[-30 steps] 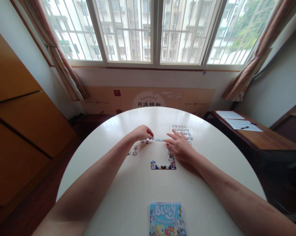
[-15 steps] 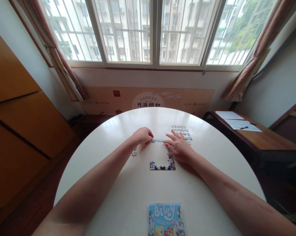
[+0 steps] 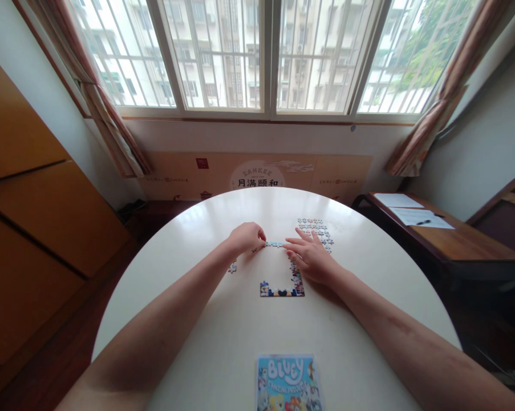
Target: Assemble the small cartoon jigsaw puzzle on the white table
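Jigsaw border (image 3: 282,293) is being laid out near the middle of a round white table (image 3: 223,331), its six o'clock and three o'clock sides being formed by joined pieces. At its twelve o'clock side, a short pale-blue strip (image 3: 275,244) is being touched at both ends. The strip's nine o'clock end is being met by the left hand (image 3: 247,237), whose curled fingers and thumb are being held close together; whether a piece is being pinched there or only pressed cannot be told. The strip's three o'clock end is being touched by the fingertips of the right hand (image 3: 311,257), whose fingers are being spread out, released. The border's one o'clock corner is being hidden by that hand.

Toward one o'clock from the right hand, loose pieces (image 3: 311,221) are being displayed in rows. At seven o'clock from the left hand, another piece (image 3: 232,268) is being partly covered by the forearm. At the table's six o'clock, a picture card (image 3: 286,388) marked "Bluey" is being shown flat. Toward two o'clock, papers (image 3: 398,200) and a pen (image 3: 424,222) are being supported by a wooden side table (image 3: 479,245).
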A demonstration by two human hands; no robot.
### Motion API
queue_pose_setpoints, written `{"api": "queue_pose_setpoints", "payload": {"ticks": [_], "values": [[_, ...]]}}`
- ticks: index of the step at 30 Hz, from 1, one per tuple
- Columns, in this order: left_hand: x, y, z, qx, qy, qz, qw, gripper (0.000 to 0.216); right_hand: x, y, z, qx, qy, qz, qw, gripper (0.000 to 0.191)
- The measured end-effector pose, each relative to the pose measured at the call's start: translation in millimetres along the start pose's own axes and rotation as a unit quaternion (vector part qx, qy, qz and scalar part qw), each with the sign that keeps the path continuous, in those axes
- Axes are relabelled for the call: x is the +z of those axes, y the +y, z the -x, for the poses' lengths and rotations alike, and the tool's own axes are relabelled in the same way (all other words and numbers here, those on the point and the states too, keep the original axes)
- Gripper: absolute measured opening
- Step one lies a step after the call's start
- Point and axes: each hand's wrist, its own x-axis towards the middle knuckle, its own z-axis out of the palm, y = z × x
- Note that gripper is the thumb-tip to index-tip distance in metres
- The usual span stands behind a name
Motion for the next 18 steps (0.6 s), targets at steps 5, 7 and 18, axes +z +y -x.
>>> {"api": "queue_pose_setpoints", "payload": {"ticks": [5,7,18], "values": [[-0.3,2.1,1.9,0.004,0.009,-0.006,1.0,0.025,-0.3,0.3,-0.1,-0.008,-0.01,-0.011,1.0,0.043],[-0.4,3.4,3.0,0.003,0.013,-0.009,1.0,0.024,-0.4,0.8,-0.4,-0.008,-0.012,-0.014,1.0,0.043],[0.3,6.8,5.1,0.006,0.022,-0.018,1.0,0.021,-6.2,5.3,0.1,0.018,0.054,-0.004,0.998,0.043]]}}
